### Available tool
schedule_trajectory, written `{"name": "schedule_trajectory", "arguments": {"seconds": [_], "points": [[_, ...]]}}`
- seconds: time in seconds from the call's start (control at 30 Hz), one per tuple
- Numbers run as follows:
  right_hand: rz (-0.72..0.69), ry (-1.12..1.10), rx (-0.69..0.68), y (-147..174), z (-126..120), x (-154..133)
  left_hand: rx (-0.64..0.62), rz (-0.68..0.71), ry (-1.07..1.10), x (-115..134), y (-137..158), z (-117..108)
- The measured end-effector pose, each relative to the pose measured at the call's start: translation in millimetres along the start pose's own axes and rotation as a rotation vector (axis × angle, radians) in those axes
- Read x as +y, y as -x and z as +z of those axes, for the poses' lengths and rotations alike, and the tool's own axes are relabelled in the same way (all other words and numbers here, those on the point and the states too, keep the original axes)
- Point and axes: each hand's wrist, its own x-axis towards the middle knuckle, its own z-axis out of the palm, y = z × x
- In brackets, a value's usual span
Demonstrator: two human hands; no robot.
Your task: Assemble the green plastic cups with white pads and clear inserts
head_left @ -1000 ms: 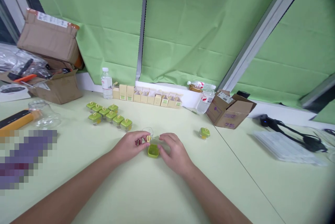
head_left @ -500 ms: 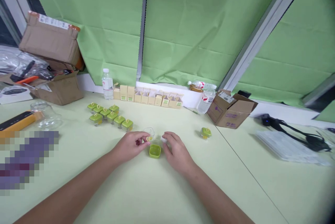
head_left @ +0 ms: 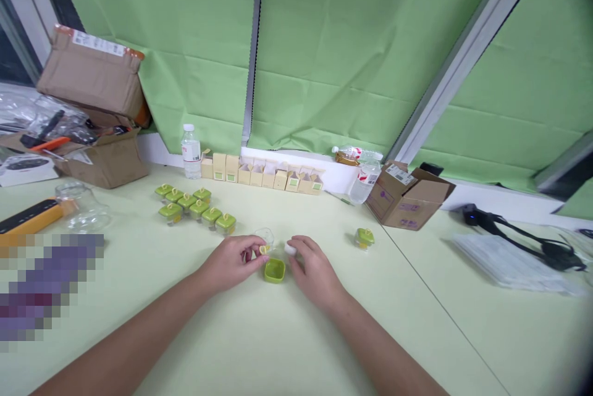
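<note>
My left hand (head_left: 238,261) pinches a small yellow piece (head_left: 264,249), ring-like in outline, between thumb and fingertips. A small white rounded piece (head_left: 290,249) sits in the closed fingers of my right hand (head_left: 315,269); its kind is unclear. Between the hands, hollow side up, a square green lid (head_left: 275,271) lies on the table (head_left: 259,346). Just behind my left fingertips stands a clear container (head_left: 265,235), partly covered by them. To the right is a small clear jar with a green lid (head_left: 365,236).
Several green-lidded jars (head_left: 199,209) stand in a cluster at the left. Along the back wall runs a row of small cream boxes (head_left: 257,172), with a water bottle (head_left: 191,152) beside it. Another bottle (head_left: 365,181) and an open carton (head_left: 407,195) stand at the back right.
Both hands stay close together over the same spot. The white piece in my right fingers shows more now, and the yellow piece has tilted slightly. The whole view has shifted a little.
</note>
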Motion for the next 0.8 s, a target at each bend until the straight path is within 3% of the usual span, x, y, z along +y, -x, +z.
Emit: {"name": "schedule_trajectory", "arguments": {"seconds": [0.27, 0.6, 0.8], "points": [[-0.001, -0.016, 0.003, -1.2, -5.5, -6.8, 0.005, 0.027, 0.005, 1.0, -1.1, 0.6], [0.014, -0.048, 0.027, -2.5, -4.2, -9.1, 0.022, 0.235, -0.198, -1.3, -0.5, -1.3], [0.010, -0.057, 0.031, -2.2, -3.3, -5.2, 0.058, 0.248, -0.244, -1.5, -0.7, -0.1]]}}
